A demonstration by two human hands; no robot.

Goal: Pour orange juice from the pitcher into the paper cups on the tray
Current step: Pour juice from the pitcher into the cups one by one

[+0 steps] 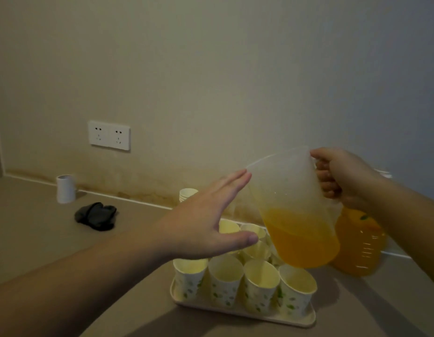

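My right hand (pixel 342 177) grips the handle of a clear plastic pitcher (pixel 287 190), which hangs above the cups, tilted slightly to the left and about half full of orange juice (pixel 302 239). My left hand (pixel 206 220) is held flat with straight fingers, fingertips at the pitcher's spout side. Below stands a cream tray (pixel 238 311) with several leaf-printed paper cups (pixel 225 279) in rows. The front cups look empty. My left hand and the pitcher hide part of the rear cups.
A large orange juice bottle (pixel 359 244) stands behind the pitcher at the right. A stack of spare cups (pixel 186 193) sits by the wall. A black crumpled item (pixel 97 216) and a white cylinder (pixel 65 189) lie at the left. A wall socket (pixel 109 135) is above.
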